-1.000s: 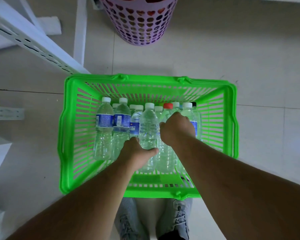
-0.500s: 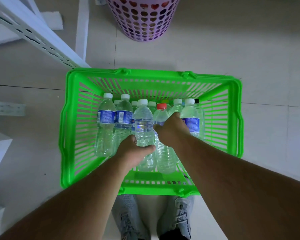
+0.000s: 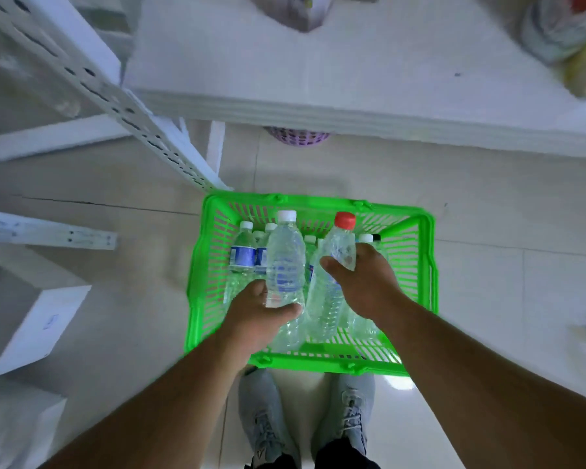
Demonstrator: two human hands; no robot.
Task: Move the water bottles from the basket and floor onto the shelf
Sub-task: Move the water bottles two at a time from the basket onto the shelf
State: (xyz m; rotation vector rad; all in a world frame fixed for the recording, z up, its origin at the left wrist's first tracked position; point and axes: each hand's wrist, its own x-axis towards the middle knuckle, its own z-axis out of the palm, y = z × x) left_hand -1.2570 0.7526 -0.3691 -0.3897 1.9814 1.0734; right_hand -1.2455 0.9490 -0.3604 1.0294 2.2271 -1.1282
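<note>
A green plastic basket [image 3: 427, 265] stands on the floor in front of my feet with several clear water bottles [image 3: 242, 257] upright in it. My left hand [image 3: 257, 316] grips the lower part of a white-capped bottle [image 3: 285, 262], lifted above the others. My right hand [image 3: 362, 279] grips a red-capped bottle [image 3: 343, 242] around its body, also raised above the basket. A white shelf board [image 3: 352, 69] runs across the top of the view, above and beyond the basket.
A white perforated shelf upright [image 3: 92, 82] slants down at the left to the basket's far corner. A purple basket [image 3: 298, 137] peeks from under the shelf. Blurred packaged goods [image 3: 569, 38] sit at the shelf's right end. A white box [image 3: 38, 330] lies on the floor left.
Both hands have lifted their bottles up out of the row in the basket. My head has risen and tilted up, so the shelf board has come into view.
</note>
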